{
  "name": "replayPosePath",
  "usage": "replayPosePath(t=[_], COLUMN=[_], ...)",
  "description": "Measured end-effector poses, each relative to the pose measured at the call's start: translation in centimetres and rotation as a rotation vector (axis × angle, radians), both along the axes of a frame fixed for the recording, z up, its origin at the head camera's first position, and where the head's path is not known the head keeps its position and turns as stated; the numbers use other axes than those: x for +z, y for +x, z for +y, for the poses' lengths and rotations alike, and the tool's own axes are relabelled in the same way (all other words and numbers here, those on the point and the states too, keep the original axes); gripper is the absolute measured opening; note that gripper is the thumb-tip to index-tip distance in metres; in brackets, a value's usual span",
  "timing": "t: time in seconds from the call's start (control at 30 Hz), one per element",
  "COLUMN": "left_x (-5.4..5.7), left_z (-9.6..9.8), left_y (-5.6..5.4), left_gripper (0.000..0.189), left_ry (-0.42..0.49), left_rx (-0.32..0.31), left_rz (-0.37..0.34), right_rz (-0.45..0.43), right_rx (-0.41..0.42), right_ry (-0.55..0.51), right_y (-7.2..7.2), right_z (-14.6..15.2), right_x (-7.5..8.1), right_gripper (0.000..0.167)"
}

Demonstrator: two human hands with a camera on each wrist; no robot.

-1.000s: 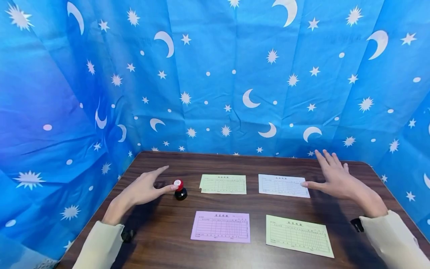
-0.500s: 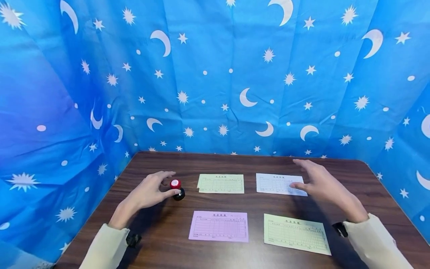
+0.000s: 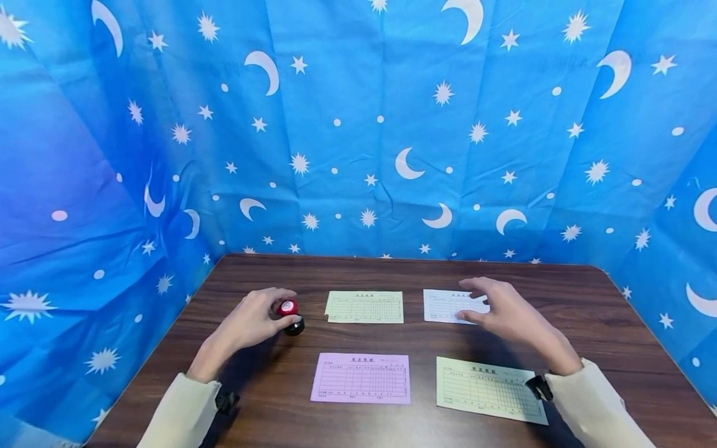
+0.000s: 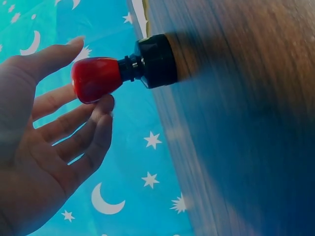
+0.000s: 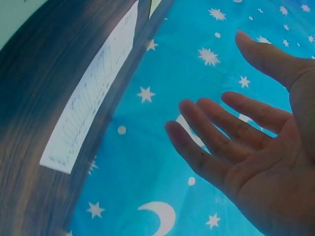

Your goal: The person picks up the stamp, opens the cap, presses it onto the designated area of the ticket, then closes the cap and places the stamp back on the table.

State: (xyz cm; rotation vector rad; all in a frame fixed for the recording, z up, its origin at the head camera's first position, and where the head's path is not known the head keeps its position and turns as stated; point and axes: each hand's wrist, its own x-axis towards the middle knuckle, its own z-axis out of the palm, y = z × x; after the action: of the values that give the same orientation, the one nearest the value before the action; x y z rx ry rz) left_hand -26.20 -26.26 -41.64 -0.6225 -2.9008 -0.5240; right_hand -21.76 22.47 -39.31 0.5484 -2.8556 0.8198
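A stamp [image 3: 294, 326] with a rounded red handle [image 4: 96, 78] and a black base stands upright on the table at the left. My left hand [image 3: 249, 320] is around its handle, the fingers bent behind it. In the left wrist view a gap shows between the thumb [image 4: 66, 54] and the red handle, while the fingertips lie right at its other side. My right hand [image 3: 512, 314] hovers over the white slip [image 3: 439, 306], hiding its right part. Its fingers [image 5: 206, 132] are loosely spread, with nothing between them and the thumb.
A pale green slip [image 3: 364, 307] lies between stamp and white slip. Nearer me lie a purple slip [image 3: 360, 378] and another green slip [image 3: 487, 392], slightly turned. A blue curtain [image 3: 347, 81] with moons and stars stands around the brown table [image 3: 235, 417].
My left hand has closed in around the stamp's handle, its fingers bending more. The right hand has moved left and lower over the white slip. The view has shifted slightly.
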Motion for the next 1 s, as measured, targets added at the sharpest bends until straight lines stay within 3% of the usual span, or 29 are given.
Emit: replayPosePath(t=[0.4,0.8,1.0], left_x=[-0.7,0.2,0.7], left_z=[1.5,3.7,5.7], left_y=[-0.3,1.0,1.1], left_gripper=[0.030,0.029,0.030], left_ry=[0.059,0.312,0.494], left_rx=[-0.020,-0.025,-0.051], left_rz=[0.052,-0.039,-0.143], right_rz=[-0.043,-0.076,-0.102], right_rx=[0.043,0.132,0.137], right_ry=[-0.043,-0.211,-0.293], right_y=[0.0,-0.5,-0.9], right_z=[-2.2,-5.9,-6.9], right_x=[-0.6,-1.3,-1.7], right_gripper=[0.052,0.042,0.032])
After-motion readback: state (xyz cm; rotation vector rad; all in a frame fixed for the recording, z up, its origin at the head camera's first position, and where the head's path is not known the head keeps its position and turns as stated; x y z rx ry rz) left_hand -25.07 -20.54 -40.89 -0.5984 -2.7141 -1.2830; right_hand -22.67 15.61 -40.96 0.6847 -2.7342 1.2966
